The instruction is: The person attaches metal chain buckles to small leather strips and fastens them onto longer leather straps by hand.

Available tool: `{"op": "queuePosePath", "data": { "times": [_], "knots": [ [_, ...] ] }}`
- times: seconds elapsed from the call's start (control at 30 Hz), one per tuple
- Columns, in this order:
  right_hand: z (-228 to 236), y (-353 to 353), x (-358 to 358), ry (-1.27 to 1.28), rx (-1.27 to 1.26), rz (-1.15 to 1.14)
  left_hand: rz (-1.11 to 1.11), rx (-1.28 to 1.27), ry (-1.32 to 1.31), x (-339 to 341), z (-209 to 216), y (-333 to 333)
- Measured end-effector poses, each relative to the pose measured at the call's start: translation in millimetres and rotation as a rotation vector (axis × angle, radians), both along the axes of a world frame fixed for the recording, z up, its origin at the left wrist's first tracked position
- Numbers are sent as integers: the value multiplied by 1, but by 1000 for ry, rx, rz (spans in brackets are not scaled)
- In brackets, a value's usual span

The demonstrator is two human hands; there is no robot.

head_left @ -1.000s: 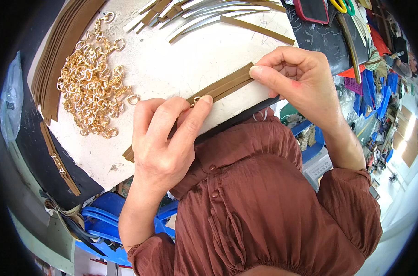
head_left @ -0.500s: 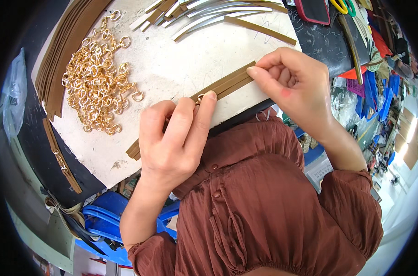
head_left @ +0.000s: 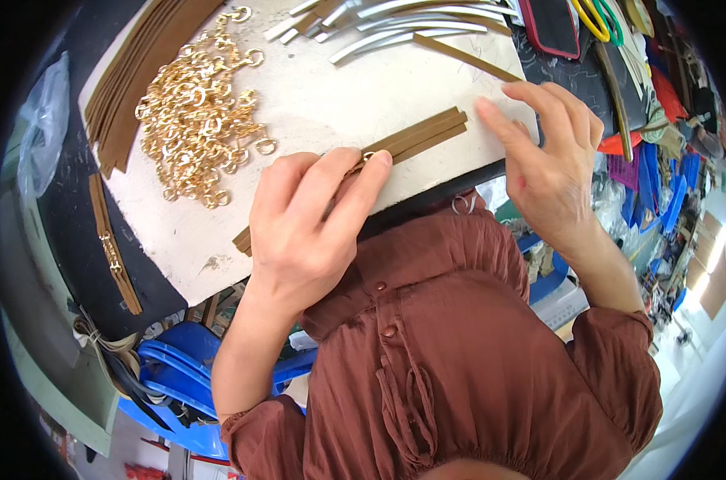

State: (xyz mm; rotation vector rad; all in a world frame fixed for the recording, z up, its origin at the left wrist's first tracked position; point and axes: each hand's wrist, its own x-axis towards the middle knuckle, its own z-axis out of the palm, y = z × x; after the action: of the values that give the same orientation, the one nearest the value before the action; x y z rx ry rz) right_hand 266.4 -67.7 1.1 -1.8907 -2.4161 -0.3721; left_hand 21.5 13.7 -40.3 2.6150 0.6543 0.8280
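Strap (head_left: 427, 134) stayed held by your left hand (head_left: 305, 216) alone; your right hand (head_left: 551, 156) had released its end, fingers wide.

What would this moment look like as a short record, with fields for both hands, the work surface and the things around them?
Left hand: closed on brown strips, a gold ring showing by its fingertips
Right hand: open, apart from the strips, near their right end
Work surface: white board
Upper left: stacked strips, brown
Right of that stack: heap of gold-coloured fittings
Top: white-sided strips, loosely spread
Far left: narrow brown piece with gold-coloured metal, on a black surface
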Motion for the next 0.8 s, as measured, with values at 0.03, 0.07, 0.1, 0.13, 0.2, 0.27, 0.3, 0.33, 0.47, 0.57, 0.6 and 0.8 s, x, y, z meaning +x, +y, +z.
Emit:
{"op": "queuePosePath", "data": {
  "times": [0.03, 0.07, 0.1, 0.13, 0.2, 0.27, 0.3, 0.33, 0.47, 0.57, 0.6, 0.8],
  "knots": [
    [-1, -3, 2, 139, 29, 50, 11, -17, -106, -3, 2, 0],
    [-3, -4, 3, 280, 57, 102, 16, -10, -104, -11, 4, -2],
    [-6, 0, -5, 402, 81, 214, 133, -2, -139, -21, 8, -6],
    [-2, 1, -13, 446, -50, 278, 248, -2, -170, -33, 12, -17],
    [-6, 1, -29, 430, -205, 255, 293, -26, -41, -48, 13, -34],
    [-15, 2, -30, 417, -248, 261, 372, -4, 271, -48, 9, -52],
    [-19, 3, -29, 390, -290, 244, 357, -82, 407, -50, 9, -56],
    [-20, 2, -29, 395, -298, 256, 368, -89, 414, -50, 8, -57],
    [-21, 2, -31, 383, -305, 218, 354, -101, 485, -50, 7, -58],
    [-14, 3, -34, 306, -244, 268, 353, -21, 487, -52, 9, -56],
    [-10, 3, -36, 341, -246, 250, 328, -67, 458, -53, 12, -55],
    [-9, 13, -38, 494, -111, 214, 402, -293, 35, -79, 16, -48]
  ]
}}
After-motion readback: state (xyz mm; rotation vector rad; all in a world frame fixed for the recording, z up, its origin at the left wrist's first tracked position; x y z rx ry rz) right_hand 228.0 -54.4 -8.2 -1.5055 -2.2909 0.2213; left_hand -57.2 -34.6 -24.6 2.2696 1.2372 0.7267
